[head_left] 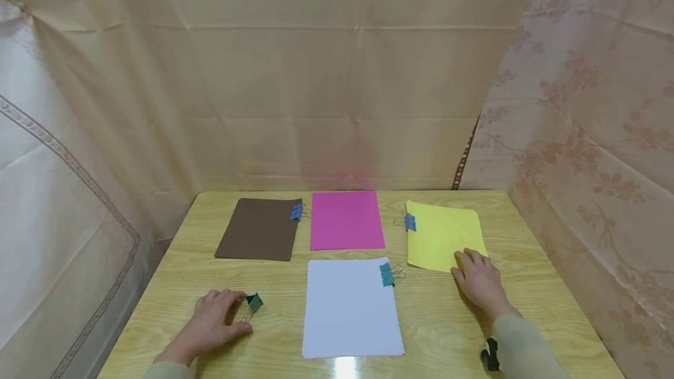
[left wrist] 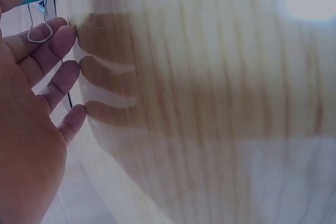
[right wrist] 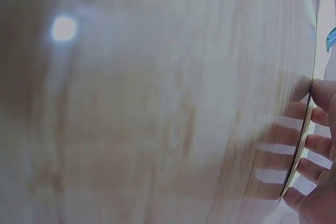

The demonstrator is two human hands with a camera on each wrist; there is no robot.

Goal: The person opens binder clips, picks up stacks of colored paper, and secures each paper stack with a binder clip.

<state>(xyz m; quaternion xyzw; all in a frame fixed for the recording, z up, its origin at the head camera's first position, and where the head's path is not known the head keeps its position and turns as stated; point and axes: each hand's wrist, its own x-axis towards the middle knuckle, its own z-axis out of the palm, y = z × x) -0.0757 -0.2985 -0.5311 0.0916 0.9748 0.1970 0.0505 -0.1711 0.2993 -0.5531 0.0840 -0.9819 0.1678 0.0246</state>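
Note:
My left hand (head_left: 210, 321) is at the front left, low over the table. Its thumb and index finger pinch a dark green binder clip (head_left: 255, 303) by the wire handles; in the left wrist view one wire handle (left wrist: 40, 39) lies against the fingers. My right hand (head_left: 479, 285) rests with spread fingers on the near right corner of a yellow paper stack (head_left: 442, 233). A blue binder clip (head_left: 410, 222) grips that stack's left edge. In the right wrist view the fingertips (right wrist: 314, 144) touch the stack near its edge.
A white paper stack (head_left: 350, 312) with a teal binder clip (head_left: 387, 275) lies front centre. Behind it is a pink stack (head_left: 346, 221), no clip visible. A dark brown stack (head_left: 258, 230) with a blue clip (head_left: 296, 212) lies back left. Curtains (head_left: 337, 75) surround the table (head_left: 274, 332).

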